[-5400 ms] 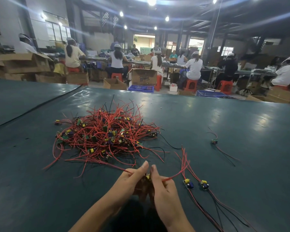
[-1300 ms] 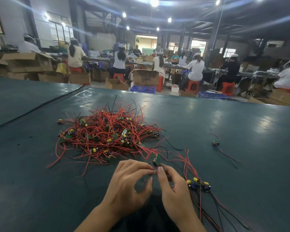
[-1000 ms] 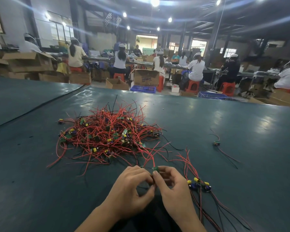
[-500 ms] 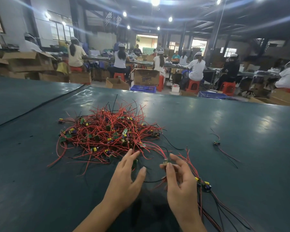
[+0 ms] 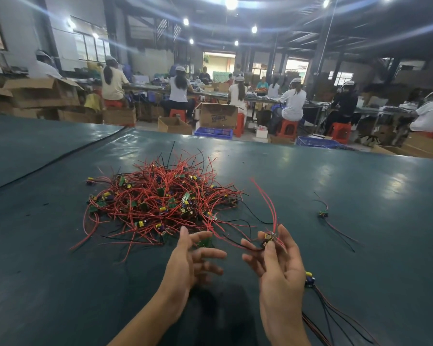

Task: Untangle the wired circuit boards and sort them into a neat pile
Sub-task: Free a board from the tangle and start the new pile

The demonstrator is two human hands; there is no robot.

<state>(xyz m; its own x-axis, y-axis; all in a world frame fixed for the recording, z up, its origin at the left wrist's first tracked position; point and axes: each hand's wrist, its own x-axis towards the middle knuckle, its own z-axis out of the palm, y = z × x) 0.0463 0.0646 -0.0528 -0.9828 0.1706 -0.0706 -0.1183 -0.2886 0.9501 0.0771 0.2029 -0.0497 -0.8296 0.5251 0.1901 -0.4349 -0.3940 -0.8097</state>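
- Now that our hands have parted, our right hand (image 5: pixel 278 270) pinches one board (image 5: pixel 269 239) clear of the tangle (image 5: pixel 160 203).
- Our left hand (image 5: pixel 185 265) is spread.
- It looks ready for the pile (image 5: pixel 309 280), we judge.

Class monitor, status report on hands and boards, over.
Right hand pinches one wired board. Left hand open, fingers spread. Big tangle lies just beyond, unsorted.

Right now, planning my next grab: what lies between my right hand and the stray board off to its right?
Only bare table, in the head view: nothing sits between the right hand, which pinches a wired board, and the stray board.
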